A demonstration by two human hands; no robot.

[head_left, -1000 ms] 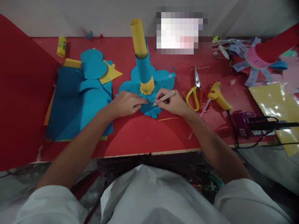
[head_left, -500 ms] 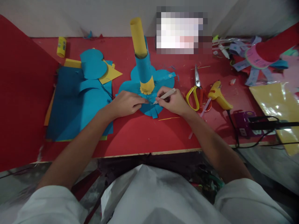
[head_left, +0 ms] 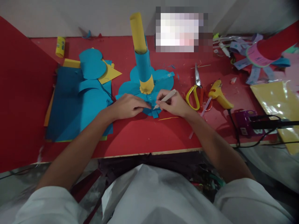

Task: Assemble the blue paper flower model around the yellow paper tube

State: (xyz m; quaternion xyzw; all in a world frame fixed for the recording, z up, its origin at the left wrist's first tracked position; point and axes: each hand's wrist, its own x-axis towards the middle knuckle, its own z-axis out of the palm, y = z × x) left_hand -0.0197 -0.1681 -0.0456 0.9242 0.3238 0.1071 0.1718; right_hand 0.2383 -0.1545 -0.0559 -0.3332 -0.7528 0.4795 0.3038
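My right hand [head_left: 174, 102] is closed around a pale marker pen [head_left: 168, 95], whose tip points down at the front petal of a blue paper flower [head_left: 164, 81]. Small marks show on that petal, too fine to read. Fingers stretched out, my left hand [head_left: 132, 106] rests against the petal's left side, its fingertips close to the pen tip. From the flower's middle rises a paper tube [head_left: 143, 67], blue in its lower part and yellow at the top, with a fringed yellow band at its foot.
Blue and yellow paper sheets [head_left: 67, 102] and a glue stick [head_left: 60, 47] lie left. Scissors [head_left: 196, 88], a yellow glue gun [head_left: 219, 93] with its cord, and a purple box [head_left: 249, 123] are on the right. Beyond them stands a red tube with a pink band [head_left: 258, 56].
Both hands have shifted slightly toward me, and the pen tip is now lower on the front petal. A small mark shows above it. The flower stays in place.
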